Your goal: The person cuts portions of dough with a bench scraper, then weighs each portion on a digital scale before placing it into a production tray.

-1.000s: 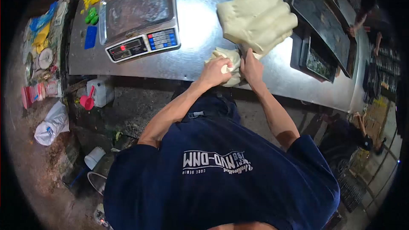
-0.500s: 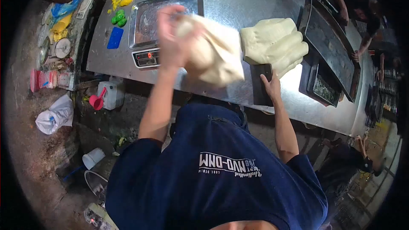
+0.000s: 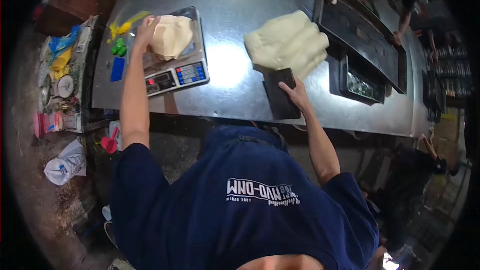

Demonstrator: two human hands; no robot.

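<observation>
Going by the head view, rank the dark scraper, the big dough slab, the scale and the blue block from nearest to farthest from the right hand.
From the right hand:
1. Dark scraper, under its fingers.
2. Big dough slab, just beyond.
3. Scale, far left.
4. Blue block, left of the scale.

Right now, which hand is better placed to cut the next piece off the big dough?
Right, probably: the right hand rests on the dark scraper beside the big dough. The left hand is on the dough piece at the scale.

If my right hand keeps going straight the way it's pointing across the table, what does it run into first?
Your right hand rests on the dark scraper, fingers pointing up the steel table. Straight on, it would likely meet the big dough slab first; the scraper's far edge looks to touch it already, though depth is hard to judge.
</observation>
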